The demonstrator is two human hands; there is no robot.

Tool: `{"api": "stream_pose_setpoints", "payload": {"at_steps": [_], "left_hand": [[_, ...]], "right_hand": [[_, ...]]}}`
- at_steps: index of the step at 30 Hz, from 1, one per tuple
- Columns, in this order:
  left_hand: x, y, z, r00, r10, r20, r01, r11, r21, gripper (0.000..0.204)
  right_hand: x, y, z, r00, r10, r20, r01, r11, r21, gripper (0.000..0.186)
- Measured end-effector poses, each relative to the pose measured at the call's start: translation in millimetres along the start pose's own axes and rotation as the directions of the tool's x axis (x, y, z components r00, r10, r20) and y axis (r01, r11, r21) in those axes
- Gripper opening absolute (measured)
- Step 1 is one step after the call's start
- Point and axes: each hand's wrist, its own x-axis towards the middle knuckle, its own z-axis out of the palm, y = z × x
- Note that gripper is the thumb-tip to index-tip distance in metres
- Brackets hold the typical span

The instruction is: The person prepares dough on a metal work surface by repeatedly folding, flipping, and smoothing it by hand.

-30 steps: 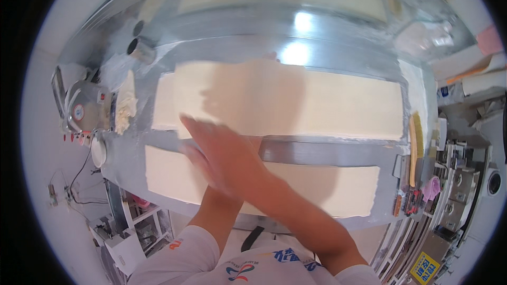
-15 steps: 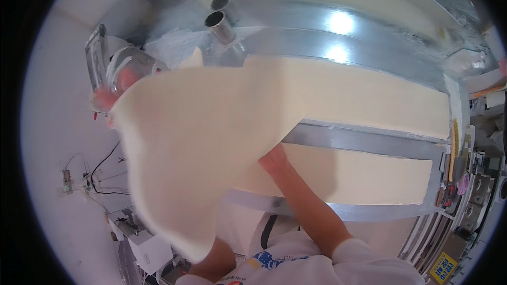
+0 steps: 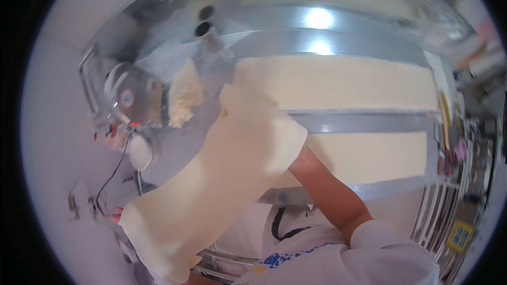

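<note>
A pale, loose dough sheet (image 3: 206, 184) hangs diagonally between my two hands, off the steel worktable (image 3: 343, 190), from near its middle down to the lower left. My left hand (image 3: 117, 214) is under its lower end, holding it, with fingertips showing past the edge. My right hand (image 3: 298, 159) holds the upper part from beneath; its fingers are mostly hidden by the dough. Two long flat dough strips lie on the table, the back one (image 3: 348, 84) and the front one (image 3: 375, 155), the front one partly covered by the lifted sheet.
At the left stand a steel machine (image 3: 132, 95), a crumpled dough piece (image 3: 185, 95), a white round lid or dish (image 3: 140, 153) and a steel cylinder (image 3: 211, 39). A long brush (image 3: 444, 121) and a pink cloth (image 3: 460, 150) lie at the right edge. Wall cords (image 3: 105, 184) hang at the left.
The sheet has come up off the table and swung toward the lower left in my hands. Since half a second ago its upper end has narrowed, uncovering the machine and the dish.
</note>
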Motion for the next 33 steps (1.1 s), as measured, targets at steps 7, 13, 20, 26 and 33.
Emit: {"api": "stream_pose_setpoints", "payload": {"at_steps": [7, 13, 20, 26, 33], "left_hand": [[-157.7, -30.3, 113.9, 0.815, -0.261, 0.517, 0.425, 0.876, -0.228, 0.054], [-299.1, -31.2, 186.7, 0.366, -0.302, 0.880, 0.846, 0.501, -0.180, 0.054], [-415.9, -20.5, 214.0, -0.116, -0.206, 0.972, 0.992, -0.075, 0.102, 0.054], [-466.6, 26.6, 233.2, -0.194, -0.292, 0.936, 0.273, -0.933, -0.234, 0.056], [-479.9, 17.1, 252.9, -0.115, -0.178, 0.977, 0.606, -0.792, -0.073, 0.061]], "right_hand": [[-196.6, -37.9, -164.8, 0.886, 0.311, -0.345, -0.195, 0.923, 0.332, 0.051], [-307.3, -55.5, -309.3, 0.606, 0.406, -0.685, 0.172, 0.773, 0.610, 0.047], [-440.3, 28.3, -325.1, 0.180, 0.580, -0.794, 0.480, 0.653, 0.586, 0.042], [-517.2, 43.6, -352.7, 0.379, 0.398, -0.836, 0.524, 0.652, 0.548, 0.044], [-488.8, 26.2, -394.0, -0.068, 0.578, -0.813, 0.466, 0.739, 0.486, 0.042]]}}
